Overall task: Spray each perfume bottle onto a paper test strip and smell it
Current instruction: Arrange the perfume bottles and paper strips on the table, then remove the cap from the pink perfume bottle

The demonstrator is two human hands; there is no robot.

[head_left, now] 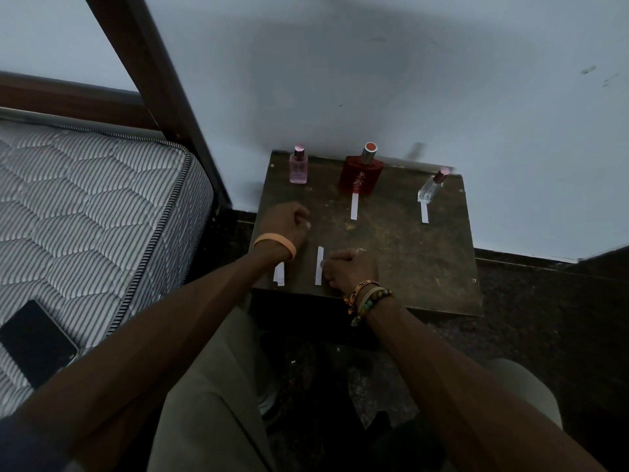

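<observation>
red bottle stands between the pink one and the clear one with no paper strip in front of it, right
Not quite. A paper strip lies on the table just in front of the red bottle, as the head view shows. The rest holds: it stands between the pink bottle and the clear bottle.

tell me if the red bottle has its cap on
Cap on: the red bottle stands upright on the table with a silver cap covering its neck.

Wall point(374, 80): pale blue-grey, scuffed, dimly lit.
Floor point(544, 318): dark speckled stone, dark skirting point(527, 258).
Bed: dark wooden frame point(153, 80), striped quilted mattress point(85, 206), phone point(34, 342) lying on it.
Worktop point(408, 260): small, dark, scratched, against the wall.
</observation>
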